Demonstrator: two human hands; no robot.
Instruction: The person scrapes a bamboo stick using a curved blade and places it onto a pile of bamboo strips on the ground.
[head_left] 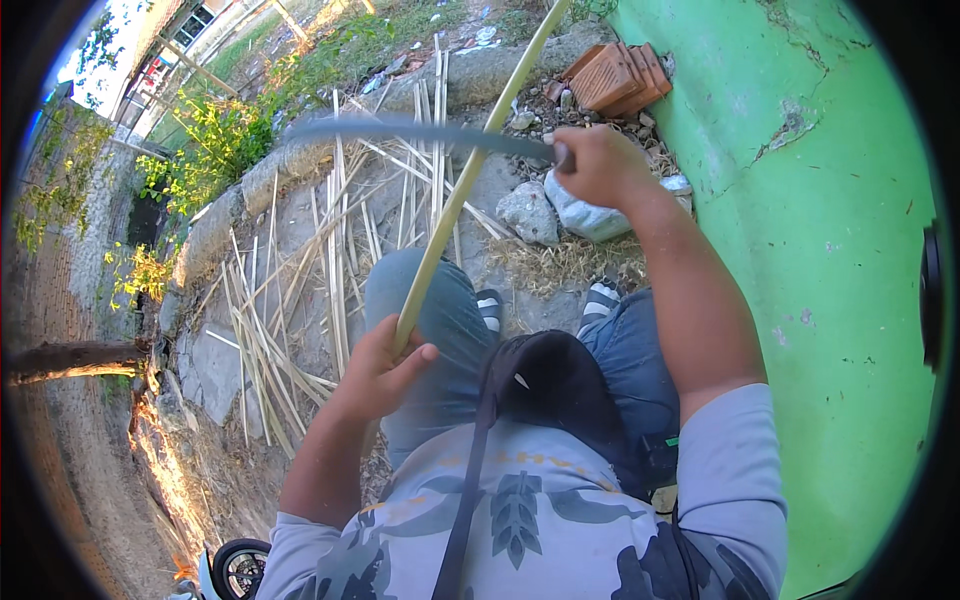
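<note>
In my left hand (378, 375), low in front of my thigh, is the lower end of a long pale-yellow bamboo strip (452, 205). The strip slants up and away to the right, past the top of the view. My right hand (603, 168) is closed round the dark handle of a machete (400, 130) with a long, slightly curved grey blade. The blade points left and crosses the upper half of the strip. Whether its edge touches the strip, I cannot tell. Motion smears the blade a little.
Many thin pale strips (335, 235) lie scattered on the grey ground ahead and left. White and grey stones (585, 212) and stacked orange clay tiles (612, 80) sit by the green wall (800, 300) on my right. A low kerb (285, 160) and bushes (215, 135) border the left.
</note>
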